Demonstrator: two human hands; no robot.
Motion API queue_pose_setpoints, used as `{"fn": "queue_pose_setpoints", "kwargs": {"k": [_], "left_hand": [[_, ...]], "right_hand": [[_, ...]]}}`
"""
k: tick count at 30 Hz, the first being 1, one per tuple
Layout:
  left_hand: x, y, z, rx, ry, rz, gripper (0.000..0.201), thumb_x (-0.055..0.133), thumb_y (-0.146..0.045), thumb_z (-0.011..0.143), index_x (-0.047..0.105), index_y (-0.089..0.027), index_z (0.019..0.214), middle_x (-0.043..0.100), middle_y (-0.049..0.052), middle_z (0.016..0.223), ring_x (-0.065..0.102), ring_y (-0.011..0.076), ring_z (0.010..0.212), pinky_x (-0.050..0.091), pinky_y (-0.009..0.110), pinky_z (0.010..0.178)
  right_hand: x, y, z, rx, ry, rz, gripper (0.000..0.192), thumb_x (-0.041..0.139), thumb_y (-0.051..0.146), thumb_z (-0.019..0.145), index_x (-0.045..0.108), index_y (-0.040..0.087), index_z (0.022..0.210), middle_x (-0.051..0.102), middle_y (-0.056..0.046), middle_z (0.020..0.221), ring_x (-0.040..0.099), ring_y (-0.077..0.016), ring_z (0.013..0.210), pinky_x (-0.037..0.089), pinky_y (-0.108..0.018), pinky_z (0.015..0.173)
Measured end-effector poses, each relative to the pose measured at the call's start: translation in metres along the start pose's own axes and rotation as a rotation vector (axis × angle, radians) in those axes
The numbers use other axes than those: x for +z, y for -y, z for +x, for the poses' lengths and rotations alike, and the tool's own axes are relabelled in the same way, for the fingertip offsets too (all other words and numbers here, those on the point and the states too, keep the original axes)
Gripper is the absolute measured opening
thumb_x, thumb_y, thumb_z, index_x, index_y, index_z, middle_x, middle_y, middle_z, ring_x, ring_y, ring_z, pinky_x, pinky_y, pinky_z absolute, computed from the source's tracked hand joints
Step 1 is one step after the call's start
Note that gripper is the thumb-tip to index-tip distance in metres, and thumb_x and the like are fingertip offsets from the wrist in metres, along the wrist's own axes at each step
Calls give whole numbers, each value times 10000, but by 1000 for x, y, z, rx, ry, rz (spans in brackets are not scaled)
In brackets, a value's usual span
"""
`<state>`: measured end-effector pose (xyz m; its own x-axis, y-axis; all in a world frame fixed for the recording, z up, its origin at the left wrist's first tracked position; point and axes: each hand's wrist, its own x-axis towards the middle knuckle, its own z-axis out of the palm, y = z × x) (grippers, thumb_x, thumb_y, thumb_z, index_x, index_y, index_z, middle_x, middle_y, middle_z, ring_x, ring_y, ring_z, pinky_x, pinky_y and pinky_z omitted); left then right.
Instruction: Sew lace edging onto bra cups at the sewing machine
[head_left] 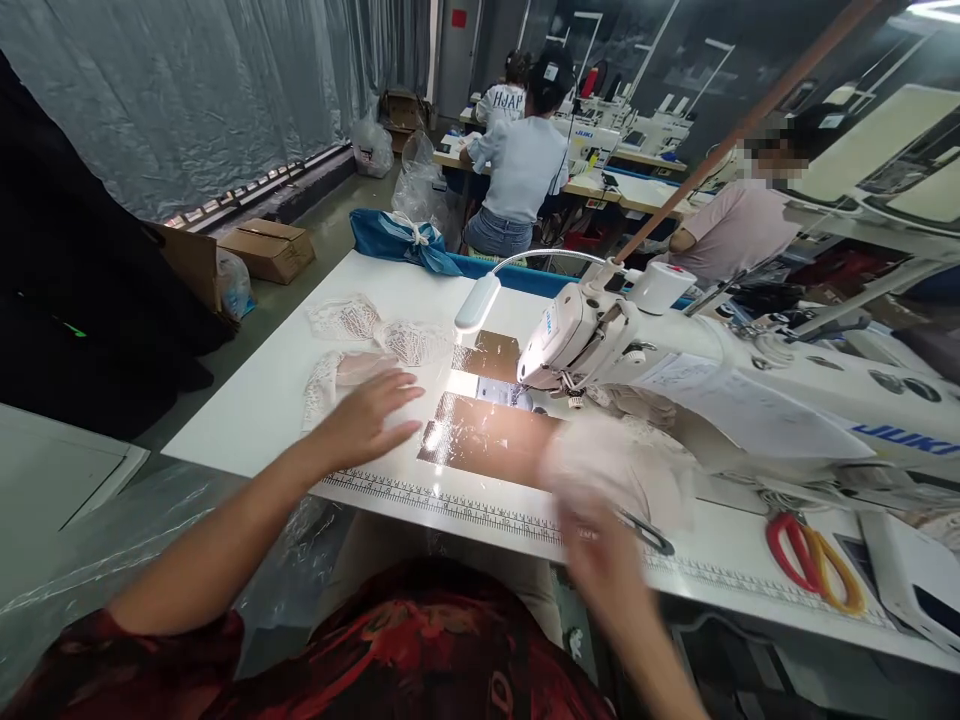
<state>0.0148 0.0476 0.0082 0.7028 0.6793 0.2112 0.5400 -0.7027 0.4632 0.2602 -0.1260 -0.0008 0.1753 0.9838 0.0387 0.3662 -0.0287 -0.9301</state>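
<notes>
— Why is the left hand (371, 415) spread flat?
— It pins a white lace fabric piece (352, 372) to the white bench (255, 400). The right hand (600, 545) blurs; grip unclear, pale fabric (615, 465) just above it.

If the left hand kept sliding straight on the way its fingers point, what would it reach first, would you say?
The left hand lies flat on the pale lace pieces, fingers pointing right. Going on, it would likely first meet the shiny brown plate under the lamp, though depth is uncertain.
</notes>
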Motion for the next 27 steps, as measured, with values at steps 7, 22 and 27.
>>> {"fn": "queue_pose_setpoints", "kwargs": {"k": [7,22,27], "left_hand": [[28,-59,-21,124,390,-724,737,732,-440,731,461,-228,1384,581,102,1316,592,257,1129,488,342,935],[34,-75,-26,-106,781,-1270,850,625,-496,832,187,-242,1515,657,102,1021,635,147,694,496,242,603],[42,-73,-10,-154,389,-661,935,734,-448,752,220,-267,1512,614,63,1050,598,159,809,509,283,733]], "right_hand": [[30,10,10,-210,493,-83,87,555,206,856,640,210,842,682,-13,802,587,-166,714,448,-262,654],[-16,-11,23,211,352,258,214,719,289,722,526,211,669,584,23,679,510,-128,596,390,-242,549],[-1,-20,19,463,616,674,312,793,378,658,563,185,740,530,53,616,438,-78,511,328,-197,480]]}}
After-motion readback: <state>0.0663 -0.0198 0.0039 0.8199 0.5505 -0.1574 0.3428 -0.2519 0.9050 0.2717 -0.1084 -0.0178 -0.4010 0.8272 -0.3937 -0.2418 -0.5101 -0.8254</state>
